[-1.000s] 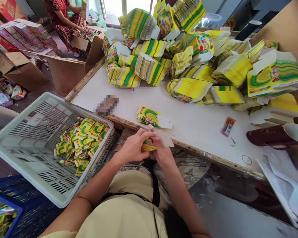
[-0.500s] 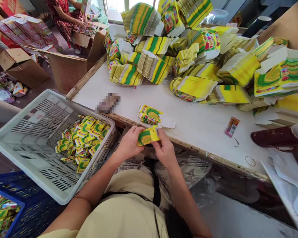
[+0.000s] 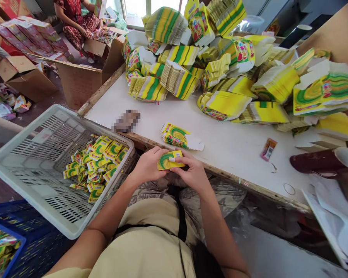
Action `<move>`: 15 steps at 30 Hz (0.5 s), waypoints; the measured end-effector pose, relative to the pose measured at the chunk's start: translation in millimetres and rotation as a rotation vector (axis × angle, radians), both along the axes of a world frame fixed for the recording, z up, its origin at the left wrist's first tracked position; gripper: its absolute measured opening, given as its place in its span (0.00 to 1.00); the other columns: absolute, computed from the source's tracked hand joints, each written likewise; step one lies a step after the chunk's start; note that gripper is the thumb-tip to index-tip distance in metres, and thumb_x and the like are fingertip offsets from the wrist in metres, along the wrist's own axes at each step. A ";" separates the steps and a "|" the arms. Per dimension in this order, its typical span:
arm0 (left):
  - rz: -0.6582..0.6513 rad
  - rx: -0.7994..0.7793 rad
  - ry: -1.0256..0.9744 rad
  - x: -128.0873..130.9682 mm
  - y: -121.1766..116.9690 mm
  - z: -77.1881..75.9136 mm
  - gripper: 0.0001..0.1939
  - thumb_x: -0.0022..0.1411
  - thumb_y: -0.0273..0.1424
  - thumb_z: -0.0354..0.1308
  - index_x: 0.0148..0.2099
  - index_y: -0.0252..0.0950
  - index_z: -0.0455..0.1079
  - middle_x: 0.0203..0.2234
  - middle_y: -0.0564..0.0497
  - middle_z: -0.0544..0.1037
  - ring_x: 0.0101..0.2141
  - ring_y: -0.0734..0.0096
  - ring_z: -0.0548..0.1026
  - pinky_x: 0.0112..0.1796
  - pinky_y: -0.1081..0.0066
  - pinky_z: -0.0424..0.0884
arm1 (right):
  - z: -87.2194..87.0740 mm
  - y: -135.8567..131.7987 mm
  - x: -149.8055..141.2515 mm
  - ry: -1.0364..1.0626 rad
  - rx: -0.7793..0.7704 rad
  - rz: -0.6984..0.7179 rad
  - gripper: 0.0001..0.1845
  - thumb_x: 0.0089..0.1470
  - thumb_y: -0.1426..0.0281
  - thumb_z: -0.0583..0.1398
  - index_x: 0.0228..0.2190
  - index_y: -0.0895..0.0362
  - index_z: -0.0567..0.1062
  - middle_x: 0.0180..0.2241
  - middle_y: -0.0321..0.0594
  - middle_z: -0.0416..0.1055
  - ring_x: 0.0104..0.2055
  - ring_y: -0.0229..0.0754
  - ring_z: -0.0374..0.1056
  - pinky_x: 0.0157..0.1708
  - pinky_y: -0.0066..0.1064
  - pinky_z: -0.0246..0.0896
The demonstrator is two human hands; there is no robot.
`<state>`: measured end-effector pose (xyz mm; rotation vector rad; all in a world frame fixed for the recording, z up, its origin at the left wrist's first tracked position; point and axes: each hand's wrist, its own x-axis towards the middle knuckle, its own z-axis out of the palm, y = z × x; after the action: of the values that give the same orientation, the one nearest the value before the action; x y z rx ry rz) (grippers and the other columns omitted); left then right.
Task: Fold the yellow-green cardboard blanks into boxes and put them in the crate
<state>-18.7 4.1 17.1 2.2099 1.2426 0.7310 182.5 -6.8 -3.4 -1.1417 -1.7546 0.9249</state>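
Observation:
Both my hands grip one small yellow-and-green carton [image 3: 168, 160] just below the table's front edge. My left hand [image 3: 147, 166] is closed on its left end. My right hand [image 3: 191, 172] wraps its right end, fingers pressing on the top flap. A short stack of flat yellow-green carton blanks [image 3: 177, 136] lies on the white table [image 3: 229, 143] right above my hands. To my left a grey slotted plastic crate [image 3: 43, 170] holds several folded small cartons [image 3: 97, 162].
Big heaps of flat carton blanks [image 3: 234, 65] cover the table's far half. A small sachet [image 3: 268, 149] lies at right, near a maroon cup [image 3: 321, 162]. Brown cardboard boxes [image 3: 81, 77] and a seated person [image 3: 75, 19] are at back left. A blue crate [image 3: 5, 247] sits bottom left.
The carton was a half-open blank a second ago; now it is squared up and lowered slightly, with my right fingers pressing its end flap down.

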 end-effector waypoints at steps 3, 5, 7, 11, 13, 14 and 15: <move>0.050 0.008 -0.005 -2.5 0.0 -0.4 0.27 0.49 0.29 0.66 0.53 0.38 0.66 0.44 0.46 0.75 0.44 0.60 0.76 0.45 0.64 0.73 | -6.5 -3.2 -13.1 0.002 0.052 -0.086 0.15 0.51 0.68 0.66 0.43 0.53 0.78 0.56 0.49 0.70 0.60 0.54 0.65 0.58 0.49 0.62; 0.059 0.012 -0.021 -6.7 1.4 -0.4 0.27 0.50 0.30 0.66 0.53 0.39 0.66 0.45 0.46 0.75 0.45 0.60 0.76 0.45 0.64 0.73 | -8.3 -3.9 -16.0 -0.027 0.096 -0.080 0.15 0.54 0.68 0.64 0.46 0.53 0.76 0.58 0.50 0.68 0.62 0.53 0.63 0.59 0.49 0.61; 0.045 0.004 -0.030 -10.4 3.1 -0.3 0.26 0.51 0.32 0.66 0.53 0.39 0.66 0.44 0.47 0.75 0.44 0.62 0.76 0.45 0.65 0.73 | -7.1 -2.0 -12.6 -0.060 0.119 -0.017 0.12 0.57 0.67 0.62 0.44 0.52 0.77 0.59 0.49 0.67 0.62 0.52 0.64 0.58 0.47 0.62; 0.010 -0.019 -0.044 -10.4 3.9 -0.3 0.26 0.50 0.32 0.67 0.52 0.39 0.67 0.42 0.48 0.75 0.42 0.63 0.76 0.43 0.66 0.73 | -1.5 3.6 1.5 -0.097 0.120 0.124 0.09 0.57 0.66 0.62 0.41 0.52 0.78 0.57 0.48 0.68 0.59 0.51 0.67 0.56 0.45 0.64; 0.010 -0.018 -0.063 -7.3 3.0 0.1 0.27 0.49 0.31 0.67 0.52 0.39 0.67 0.43 0.48 0.75 0.43 0.63 0.76 0.44 0.66 0.73 | -1.6 3.6 5.5 -0.085 0.111 0.103 0.15 0.55 0.64 0.64 0.45 0.53 0.76 0.58 0.50 0.67 0.60 0.53 0.65 0.58 0.48 0.62; 0.010 -0.019 -0.071 -5.6 2.4 0.3 0.27 0.49 0.31 0.67 0.53 0.39 0.66 0.44 0.47 0.75 0.44 0.62 0.76 0.45 0.65 0.73 | -2.8 2.7 6.1 -0.074 0.093 0.078 0.21 0.54 0.62 0.65 0.49 0.53 0.74 0.59 0.51 0.66 0.61 0.54 0.64 0.59 0.49 0.61; 0.006 -0.022 -0.074 -4.0 1.8 0.6 0.28 0.49 0.31 0.67 0.53 0.38 0.66 0.44 0.47 0.75 0.44 0.62 0.76 0.46 0.65 0.73 | -4.8 1.2 5.7 -0.059 0.066 0.057 0.28 0.54 0.61 0.65 0.55 0.54 0.70 0.61 0.53 0.64 0.63 0.55 0.62 0.60 0.50 0.59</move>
<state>-22.6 5.9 17.7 2.1431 1.2155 0.7904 188.2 -5.6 -8.1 -1.0917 -1.8603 0.8682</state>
